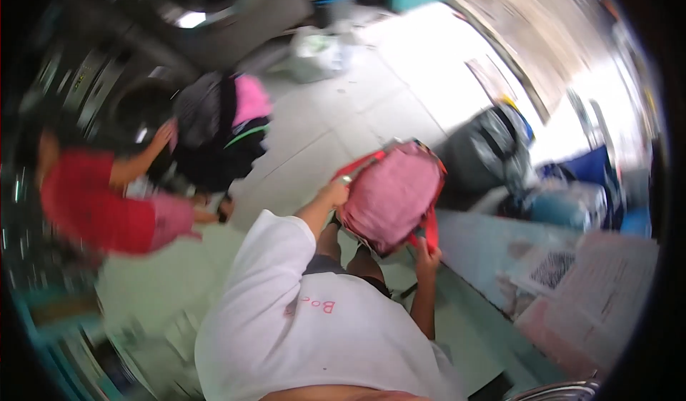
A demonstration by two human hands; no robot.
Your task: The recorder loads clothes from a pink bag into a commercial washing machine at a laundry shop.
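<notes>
A large bag with red straps hangs in front of my body, with folded pink cloth filling its top. My left hand is closed round a strap on the bag's left side. On the lower right side, my right hand grips the other red strap. The bag's lower part is hidden beneath the cloth, and the picture is somewhat blurred by motion.
At the left a person in red reaches toward a pile of dark and pink laundry. Front-loading machines stand behind. A counter is close on my right; a grey stuffed bag and a white bag sit farther off.
</notes>
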